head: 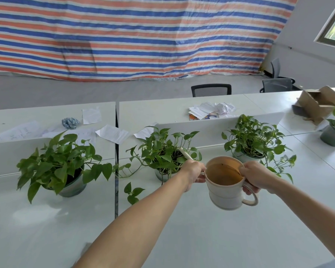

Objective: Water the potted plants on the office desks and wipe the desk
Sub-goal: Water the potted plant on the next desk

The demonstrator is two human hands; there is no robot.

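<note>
- Roughly mid-frame, a cream plastic watering can is held above the white desk. Its long axis runs from the loop handle at 4 o'clock to the thin spout at 10 o'clock, with the tip among the leaves of the middle green pothos.
- The left hand grips the spout's base, hiding it.
- The right hand curls round the handle.
- Leaves and the left forearm hide most of the pothos pot.

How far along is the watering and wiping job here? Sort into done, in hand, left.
Done: nothing visibly; whether any pot is wet cannot be told. In hand: the right hand grips the watering can by its handle, the left hand holds its front, spout reaching into the middle plant. Left: probably the left plant and right plant, then wiping; the blue cloth lies untouched on the far desk.
</note>
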